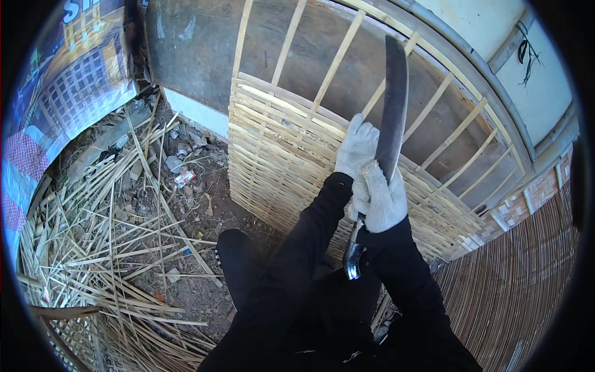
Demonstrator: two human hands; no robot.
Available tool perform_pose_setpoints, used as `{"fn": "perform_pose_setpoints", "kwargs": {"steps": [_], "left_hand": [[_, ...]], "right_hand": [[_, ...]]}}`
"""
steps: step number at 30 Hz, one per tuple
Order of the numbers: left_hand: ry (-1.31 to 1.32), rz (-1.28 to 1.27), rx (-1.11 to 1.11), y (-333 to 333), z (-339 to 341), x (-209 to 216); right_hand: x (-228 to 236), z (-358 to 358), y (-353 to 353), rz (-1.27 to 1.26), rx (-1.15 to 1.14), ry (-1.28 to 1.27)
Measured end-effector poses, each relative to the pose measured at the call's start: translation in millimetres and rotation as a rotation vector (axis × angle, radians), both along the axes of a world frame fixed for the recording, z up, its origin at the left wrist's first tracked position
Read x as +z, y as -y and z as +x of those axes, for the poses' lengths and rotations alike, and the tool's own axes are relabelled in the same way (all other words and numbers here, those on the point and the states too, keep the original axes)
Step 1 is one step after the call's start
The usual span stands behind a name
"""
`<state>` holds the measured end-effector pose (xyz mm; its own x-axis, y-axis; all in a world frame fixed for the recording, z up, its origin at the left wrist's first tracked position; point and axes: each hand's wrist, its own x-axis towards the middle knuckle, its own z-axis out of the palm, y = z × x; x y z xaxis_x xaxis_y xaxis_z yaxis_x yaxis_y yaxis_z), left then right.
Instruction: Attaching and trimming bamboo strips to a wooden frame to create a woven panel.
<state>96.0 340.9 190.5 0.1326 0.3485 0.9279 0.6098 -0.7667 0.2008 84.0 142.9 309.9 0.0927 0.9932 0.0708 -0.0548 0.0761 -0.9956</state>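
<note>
Both arms, in black sleeves and white knit gloves, reach forward and upward. The right hand (385,201) is closed around the handle of a long curved blade (394,105) that points up, its dark handle end showing below the fist. The left hand (356,147) rests just beside the blade, fingers curled against the woven bamboo panel (279,142); whether it grips anything I cannot tell. Bamboo strips (105,223) litter the dirt ground (198,211) on the left, and a finer reed mat (520,279) lies right.
</note>
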Motion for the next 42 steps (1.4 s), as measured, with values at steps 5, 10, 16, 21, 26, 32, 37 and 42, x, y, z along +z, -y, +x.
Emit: {"fn": "perform_pose_setpoints", "kwargs": {"steps": [5, 10, 16, 21, 26, 32, 37, 42], "left_hand": [[0.067, 0.157, 0.033, 23, -20, 28], [0.091, 0.144, -0.026, 31, -23, 37], [-0.027, 0.015, -0.007, 35, -27, 37], [0.035, 0.12, -0.031, 36, -23, 38], [-0.022, 0.075, 0.026, 34, -21, 37], [-0.022, 0.056, 0.04, 38, -17, 38], [-0.022, 0.104, 0.084, 40, -15, 40], [-0.05, 0.051, 0.082, 44, -15, 39]], "right_hand": [[-1, 16, -19, -0.458, 0.243, -0.029], [-7, 14, -18, -0.379, 0.231, -0.073], [-35, 4, -17, -0.196, 0.264, -0.108], [-64, -11, -63, -0.469, 0.405, -0.051], [-53, 19, 18, 0.006, 0.344, -0.053], [-2, 92, 75, -0.068, -0.192, -0.124], [15, 148, 88, -0.366, -0.131, 0.34], [-3, 155, 96, -0.309, -0.065, 0.192]]}}
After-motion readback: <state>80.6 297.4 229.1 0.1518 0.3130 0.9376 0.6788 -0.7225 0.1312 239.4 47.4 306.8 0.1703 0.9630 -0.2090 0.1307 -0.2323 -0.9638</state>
